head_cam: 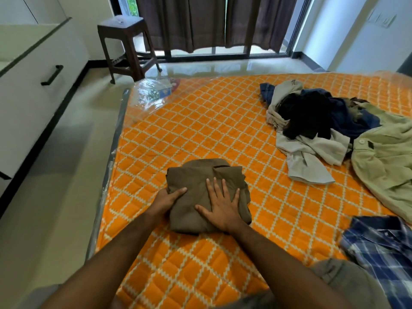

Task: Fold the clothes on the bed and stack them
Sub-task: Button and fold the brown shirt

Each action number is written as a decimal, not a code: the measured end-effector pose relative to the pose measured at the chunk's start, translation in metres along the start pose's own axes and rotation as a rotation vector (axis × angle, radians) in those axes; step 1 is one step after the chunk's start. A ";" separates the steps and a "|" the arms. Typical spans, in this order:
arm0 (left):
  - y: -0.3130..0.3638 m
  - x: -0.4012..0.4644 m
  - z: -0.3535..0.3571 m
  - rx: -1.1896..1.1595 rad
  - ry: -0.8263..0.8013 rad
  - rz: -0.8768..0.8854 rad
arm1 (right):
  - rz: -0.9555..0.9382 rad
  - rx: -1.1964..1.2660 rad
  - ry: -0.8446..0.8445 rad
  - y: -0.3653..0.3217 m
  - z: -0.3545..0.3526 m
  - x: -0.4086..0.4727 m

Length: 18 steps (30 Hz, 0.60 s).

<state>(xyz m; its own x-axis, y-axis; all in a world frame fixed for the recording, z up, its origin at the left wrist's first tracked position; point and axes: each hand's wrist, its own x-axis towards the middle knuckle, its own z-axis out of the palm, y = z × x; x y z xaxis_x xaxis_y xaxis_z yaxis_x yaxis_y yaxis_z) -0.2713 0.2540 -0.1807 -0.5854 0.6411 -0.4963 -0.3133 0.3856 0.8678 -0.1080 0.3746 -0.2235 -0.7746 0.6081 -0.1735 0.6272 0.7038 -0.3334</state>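
A folded brown garment lies on the orange quilted bed, near its left front part. My right hand presses flat on top of it with fingers spread. My left hand holds the garment's left edge, thumb on top and the other fingers hidden under the cloth. A heap of unfolded clothes, black, blue and off-white, lies at the bed's right. A pale green garment spreads at the far right. A blue plaid shirt lies at the front right.
A grey garment lies at the bed's front edge. A dark stool stands on the shiny floor beyond the bed's far left corner. White drawers line the left wall. Dark curtains hang over the window behind.
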 end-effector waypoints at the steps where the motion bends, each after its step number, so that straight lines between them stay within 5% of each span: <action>1: 0.002 -0.002 0.002 -0.015 0.004 0.005 | 0.017 0.049 -0.053 -0.001 -0.005 0.003; 4: 0.029 -0.020 0.005 0.041 0.006 0.054 | 0.068 0.251 -0.160 -0.008 -0.035 0.003; 10: 0.138 -0.054 0.003 0.291 -0.107 0.308 | 0.058 0.833 -0.071 -0.059 -0.106 -0.004; 14: 0.202 -0.077 0.022 0.769 -0.093 0.463 | 0.079 1.563 -0.299 -0.090 -0.129 -0.013; 18: 0.191 -0.075 0.059 1.183 -0.023 0.422 | 0.197 1.950 -0.345 -0.086 -0.125 -0.018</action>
<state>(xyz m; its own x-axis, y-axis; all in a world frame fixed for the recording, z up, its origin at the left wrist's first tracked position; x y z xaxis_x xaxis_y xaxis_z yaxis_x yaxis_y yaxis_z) -0.2430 0.3188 0.0210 -0.4597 0.8662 -0.1961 0.7636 0.4982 0.4108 -0.1381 0.3493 -0.0760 -0.8481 0.3613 -0.3875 -0.0441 -0.7769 -0.6281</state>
